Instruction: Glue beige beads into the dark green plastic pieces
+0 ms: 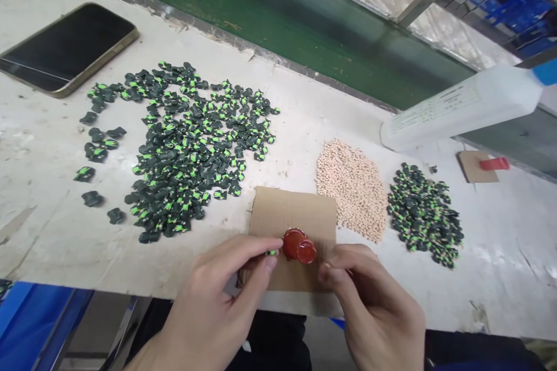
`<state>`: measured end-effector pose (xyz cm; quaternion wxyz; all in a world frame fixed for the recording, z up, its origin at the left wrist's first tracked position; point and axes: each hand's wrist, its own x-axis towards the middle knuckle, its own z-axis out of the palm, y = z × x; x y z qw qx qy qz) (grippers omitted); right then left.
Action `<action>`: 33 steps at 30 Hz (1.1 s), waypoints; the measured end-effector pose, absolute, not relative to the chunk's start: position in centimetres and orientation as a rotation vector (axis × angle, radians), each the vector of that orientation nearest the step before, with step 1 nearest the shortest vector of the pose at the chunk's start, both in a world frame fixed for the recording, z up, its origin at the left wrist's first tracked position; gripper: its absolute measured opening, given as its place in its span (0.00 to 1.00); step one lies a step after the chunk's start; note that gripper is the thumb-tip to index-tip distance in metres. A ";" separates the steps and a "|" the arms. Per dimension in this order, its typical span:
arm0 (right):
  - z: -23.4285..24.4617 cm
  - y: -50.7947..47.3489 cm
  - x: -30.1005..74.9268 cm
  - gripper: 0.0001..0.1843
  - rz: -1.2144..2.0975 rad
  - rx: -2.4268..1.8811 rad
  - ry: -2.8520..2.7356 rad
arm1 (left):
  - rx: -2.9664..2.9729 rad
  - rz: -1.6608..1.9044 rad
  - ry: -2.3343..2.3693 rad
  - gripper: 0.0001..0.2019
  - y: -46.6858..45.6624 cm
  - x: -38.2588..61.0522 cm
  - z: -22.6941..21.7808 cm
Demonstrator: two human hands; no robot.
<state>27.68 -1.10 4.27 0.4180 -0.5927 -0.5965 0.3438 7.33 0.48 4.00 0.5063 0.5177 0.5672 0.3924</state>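
Observation:
My left hand (235, 287) pinches a small black-and-green piece (272, 253) between thumb and forefinger, just left of a glossy red cup-like holder (300, 247). That holder stands on a square of brown cardboard (291, 208) at the table's front edge. On the other side of it, my right hand (369, 295) has thumb and forefinger closed together; whatever is between them is too small or hidden to name. Ahead of the right hand lies a heap of tiny beige bead-like pieces (351, 188). A large spread of black-and-green pieces (187, 151) covers the table to the left.
A smaller heap of black-and-green pieces (424, 214) is at the right. Behind it leans a white bottle (461, 105) with a blue cap. A second cardboard scrap (472, 167) carries a red tube (495, 164). A phone (69, 43) lies far left. A green strip (243, 6) runs along the back.

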 end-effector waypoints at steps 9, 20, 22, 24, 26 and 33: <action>5.6 -1.4 27.1 0.05 1.568 -1.148 -0.840 | 0.607 0.863 1.133 0.06 0.7 9.8 7.2; 5.6 -2.4 26.8 0.05 1.366 -1.199 -1.023 | 0.398 0.671 1.092 0.05 0.9 9.5 7.4; 5.7 -2.3 26.8 0.05 1.326 -1.208 -1.083 | 0.397 0.679 1.100 0.05 0.9 9.5 7.5; 5.8 -2.3 26.8 0.04 1.282 -1.222 -1.142 | 0.385 0.693 1.107 0.04 0.9 9.5 7.5; 5.9 -2.3 26.9 0.04 1.254 -1.240 -1.175 | 0.370 0.698 1.108 0.05 0.9 9.5 7.6; 6.4 -2.2 26.7 0.09 1.251 -1.267 -1.226 | 0.384 0.698 1.096 0.04 1.0 9.5 7.7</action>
